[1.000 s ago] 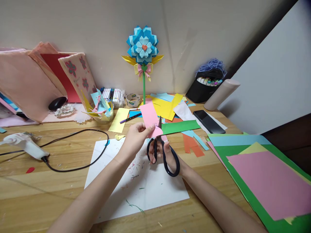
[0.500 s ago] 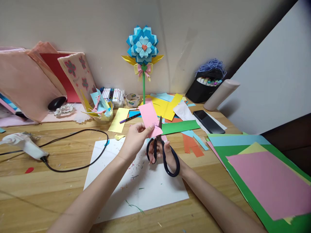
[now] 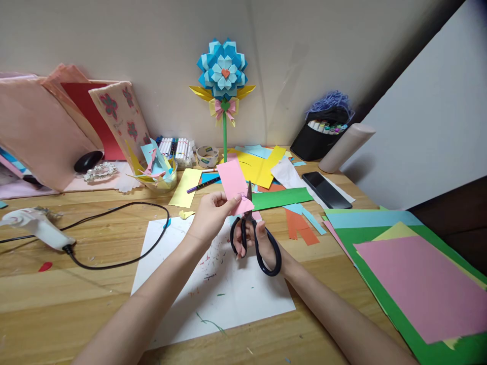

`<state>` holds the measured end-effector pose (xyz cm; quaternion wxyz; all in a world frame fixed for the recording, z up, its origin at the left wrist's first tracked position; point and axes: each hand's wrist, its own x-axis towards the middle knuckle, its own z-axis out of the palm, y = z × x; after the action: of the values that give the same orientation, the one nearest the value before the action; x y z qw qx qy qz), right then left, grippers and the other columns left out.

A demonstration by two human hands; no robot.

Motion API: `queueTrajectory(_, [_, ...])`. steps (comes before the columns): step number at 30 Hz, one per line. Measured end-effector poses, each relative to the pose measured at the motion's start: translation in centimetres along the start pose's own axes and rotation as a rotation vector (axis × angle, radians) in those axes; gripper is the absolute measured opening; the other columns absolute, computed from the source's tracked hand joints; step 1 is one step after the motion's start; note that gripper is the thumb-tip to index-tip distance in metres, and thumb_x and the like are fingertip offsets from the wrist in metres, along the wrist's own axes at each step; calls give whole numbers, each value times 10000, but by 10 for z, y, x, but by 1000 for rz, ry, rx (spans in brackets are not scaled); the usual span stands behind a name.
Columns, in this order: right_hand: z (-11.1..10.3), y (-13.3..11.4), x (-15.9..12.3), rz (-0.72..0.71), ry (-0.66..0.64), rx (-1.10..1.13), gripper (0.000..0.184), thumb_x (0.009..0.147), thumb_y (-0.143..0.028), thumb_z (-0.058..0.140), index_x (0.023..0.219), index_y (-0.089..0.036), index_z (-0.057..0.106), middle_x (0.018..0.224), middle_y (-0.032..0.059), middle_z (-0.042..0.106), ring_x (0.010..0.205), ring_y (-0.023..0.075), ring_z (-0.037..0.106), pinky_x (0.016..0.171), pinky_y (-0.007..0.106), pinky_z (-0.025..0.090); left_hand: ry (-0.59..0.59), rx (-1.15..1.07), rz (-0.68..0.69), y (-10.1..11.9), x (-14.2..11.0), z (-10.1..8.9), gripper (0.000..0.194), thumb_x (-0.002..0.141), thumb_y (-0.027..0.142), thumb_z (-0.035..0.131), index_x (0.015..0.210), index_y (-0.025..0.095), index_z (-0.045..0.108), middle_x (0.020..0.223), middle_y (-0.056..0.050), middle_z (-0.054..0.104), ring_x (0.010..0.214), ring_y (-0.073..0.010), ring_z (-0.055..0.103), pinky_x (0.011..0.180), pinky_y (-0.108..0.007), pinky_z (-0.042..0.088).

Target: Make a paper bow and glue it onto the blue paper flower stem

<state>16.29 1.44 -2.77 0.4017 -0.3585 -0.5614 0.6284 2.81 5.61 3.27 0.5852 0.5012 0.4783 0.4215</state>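
Observation:
Between thumb and fingers, my left hand (image 3: pixel 213 215) pinches a strip of pink paper (image 3: pixel 231 178) with a small drawn outline near its lower end. My right hand (image 3: pixel 262 241) grips black-handled scissors (image 3: pixel 249 213), fingers through the loops. The blades point up and lie at the right edge of the pink paper, by the drawn outline. Whether they are cutting into it I cannot tell. Below both hands lies a white sheet (image 3: pixel 182 304) with coloured marks and bits on it. A green paper strip (image 3: pixel 283 198) lies just behind the blades.
A blue paper flower (image 3: pixel 224 71) stands against the wall. Left are a glue gun (image 3: pixel 38 228) with a looping black cord and a clear cup (image 3: pixel 163 185) of scraps. Right are a phone (image 3: pixel 326 190), a pen holder (image 3: pixel 315 142) and stacked coloured sheets (image 3: pixel 418 289).
The scissor handles have drawn slightly closer together. The pink paper and my left hand stay almost in place.

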Motion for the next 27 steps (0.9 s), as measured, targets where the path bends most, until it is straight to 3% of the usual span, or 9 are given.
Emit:
queueTrajectory(11, [1,-3,1,18,-22,45,647,648,-811,269,752,-186,398,537,-35,456,441,87,441,485,257,465,11,33,45,5,0,-3,329,630,422,684,556,143,527,572,27,500,572,-91,446,565,-217,337])
queueTrajectory(16, [1,-3,1,16,-12,46,648,624,-820,287,731,-189,390,515,-43,446,410,77,405,433,245,453,16,83,85,2,1,-6,311,670,425,649,592,137,562,606,9,543,562,-90,459,544,-218,336])
queueTrajectory(23, [0,-1,1,17,-46,34,645,635,-818,270,726,-190,390,494,-53,420,399,78,396,422,243,441,43,72,84,6,2,-8,329,607,428,706,683,123,610,703,-34,622,617,-112,525,582,-228,406])
queueTrajectory(27, [2,-7,0,48,-80,24,653,616,-828,287,706,-189,390,502,-52,416,402,71,385,423,230,421,112,141,154,6,4,-11,338,624,442,692,703,124,608,711,-49,633,641,-131,555,603,-246,435])
